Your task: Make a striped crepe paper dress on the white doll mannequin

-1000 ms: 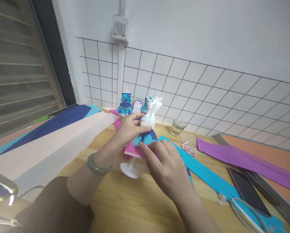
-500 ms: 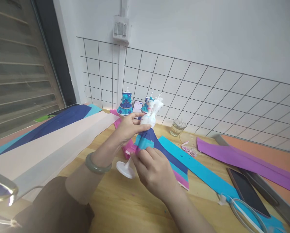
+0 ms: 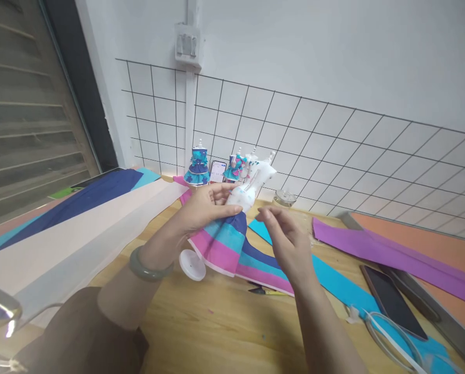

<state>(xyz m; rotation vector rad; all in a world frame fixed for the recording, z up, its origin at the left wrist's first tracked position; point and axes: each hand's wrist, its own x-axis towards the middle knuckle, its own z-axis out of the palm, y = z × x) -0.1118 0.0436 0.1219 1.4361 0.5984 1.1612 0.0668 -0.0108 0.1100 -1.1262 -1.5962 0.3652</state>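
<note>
My left hand (image 3: pixel 201 210) grips a small white dress form (image 3: pixel 243 199) around its waist, holding it tilted to the right over the table. Striped fabric (image 3: pixel 217 252) in navy, turquoise and pink hangs from the form's waist like a skirt. A long tail of it trails right, behind my right hand (image 3: pixel 290 244). That hand is just right of the waist, apart from the fabric, with thumb and fingers bent together in a pinch. Whatever lies between the fingertips is too small to make out. The form's round white base (image 3: pixel 192 265) shows at lower left.
Two small dressed forms, one in a blue dress (image 3: pixel 199 166), stand behind with a lit phone (image 3: pixel 218 171). A glass cup (image 3: pixel 285 198), purple fabric (image 3: pixel 372 257), turquoise fabric (image 3: pixel 333 278) and a dark phone (image 3: pixel 392 301) lie right. Pale fabric (image 3: pixel 80 228) covers the left.
My right hand has let go of the skirt fabric and moved up and right. The dress form tilts further right, and its striped skirt now hangs spread out below the waist.
</note>
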